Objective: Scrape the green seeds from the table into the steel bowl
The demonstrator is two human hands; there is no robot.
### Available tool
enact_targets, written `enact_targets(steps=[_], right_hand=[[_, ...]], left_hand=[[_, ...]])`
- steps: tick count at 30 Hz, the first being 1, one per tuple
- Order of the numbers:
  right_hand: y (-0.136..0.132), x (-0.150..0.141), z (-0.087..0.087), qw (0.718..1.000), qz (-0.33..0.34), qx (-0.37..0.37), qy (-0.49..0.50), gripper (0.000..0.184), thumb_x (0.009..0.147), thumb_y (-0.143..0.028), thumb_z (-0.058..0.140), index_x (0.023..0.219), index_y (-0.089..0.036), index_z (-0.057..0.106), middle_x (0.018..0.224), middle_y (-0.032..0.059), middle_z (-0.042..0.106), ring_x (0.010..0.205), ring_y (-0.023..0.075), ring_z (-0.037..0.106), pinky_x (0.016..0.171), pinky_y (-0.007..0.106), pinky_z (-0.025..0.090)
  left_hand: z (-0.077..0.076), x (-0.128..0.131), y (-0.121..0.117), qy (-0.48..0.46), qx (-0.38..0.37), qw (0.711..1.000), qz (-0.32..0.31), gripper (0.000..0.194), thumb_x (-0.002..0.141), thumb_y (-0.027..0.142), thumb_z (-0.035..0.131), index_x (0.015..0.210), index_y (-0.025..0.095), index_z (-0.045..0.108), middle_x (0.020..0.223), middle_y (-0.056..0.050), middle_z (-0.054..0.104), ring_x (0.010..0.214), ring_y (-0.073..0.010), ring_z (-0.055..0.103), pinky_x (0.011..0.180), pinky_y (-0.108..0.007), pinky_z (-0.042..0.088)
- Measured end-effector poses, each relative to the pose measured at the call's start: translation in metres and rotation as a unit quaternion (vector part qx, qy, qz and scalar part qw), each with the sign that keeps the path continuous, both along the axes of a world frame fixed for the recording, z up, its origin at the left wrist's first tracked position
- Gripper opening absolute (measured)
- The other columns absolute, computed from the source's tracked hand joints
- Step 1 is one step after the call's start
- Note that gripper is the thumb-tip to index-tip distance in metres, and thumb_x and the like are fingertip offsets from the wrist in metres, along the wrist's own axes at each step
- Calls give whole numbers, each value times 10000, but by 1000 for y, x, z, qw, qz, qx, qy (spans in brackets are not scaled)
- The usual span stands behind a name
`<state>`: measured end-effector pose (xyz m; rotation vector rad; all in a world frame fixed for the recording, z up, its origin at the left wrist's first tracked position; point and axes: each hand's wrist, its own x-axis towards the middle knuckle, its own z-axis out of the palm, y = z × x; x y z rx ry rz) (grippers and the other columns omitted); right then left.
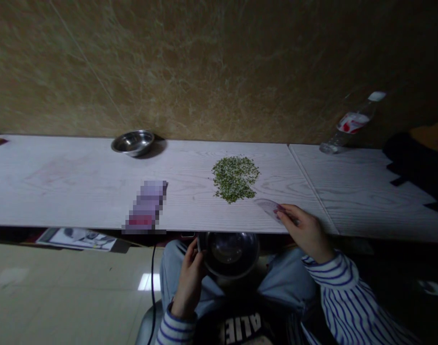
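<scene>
My right hand [305, 229] pinches a clear plastic protractor [266, 207] by its right end, low over the table just beside the pile's lower right. Small green grains [235, 178], perhaps mung beans, lie spread in a rough round patch on the white table; a notch shows in its right side. Below the table's front edge, my left hand [190, 274] grips the left rim of a metal bowl [229, 256], held over my lap. The bowl's inside is dark, and I cannot tell what is in it.
Against the wall stands a smaller steel bowl [133, 143]. A blurred-out flat object [147, 206], perhaps a phone, lies near the front edge of the wood-grain table [53, 182]. A plastic bottle [351, 123] and dark cloth [416, 167] are at the right. A black cable [153, 282] hangs down.
</scene>
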<state>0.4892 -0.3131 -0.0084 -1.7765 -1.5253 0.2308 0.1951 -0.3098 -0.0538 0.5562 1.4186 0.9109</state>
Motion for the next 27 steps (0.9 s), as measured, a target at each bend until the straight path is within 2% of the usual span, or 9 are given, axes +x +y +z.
enact_targets(steps=[8,17,22,27], right_hand=[[30,-5,11,1000,7,7,-29,220,880,-322,570,1001,-207,712,868,79,787,748,230,748,669,328,602],[61,15,6,1000,-16,-4,-17,268,860,-321,585,1051,-179,708,892,105,782,785,247,749,714,370,610],[69,9,5,999,29,-13,-2,260,872,-301,587,1070,-191,713,889,86,786,762,225,747,684,336,610],[98,0,21,996,85,-16,-18,253,895,-292,567,1069,-201,726,961,72,786,830,219,741,780,346,595]], left_hand=[[-3,-2,3,8,-14,1000,1,701,697,401,661,1360,200,559,979,-67,689,820,-190,618,626,-262,475],[-2,-4,5,-3,-18,1000,13,682,724,389,651,1368,189,549,1065,-96,701,878,-203,642,622,-256,476],[-2,-4,7,4,-24,1000,4,652,740,390,638,1359,204,555,1063,-90,705,911,-216,649,641,-264,486],[-2,-6,9,6,-25,1000,4,670,735,394,640,1371,205,543,1070,-90,694,907,-211,648,652,-269,494]])
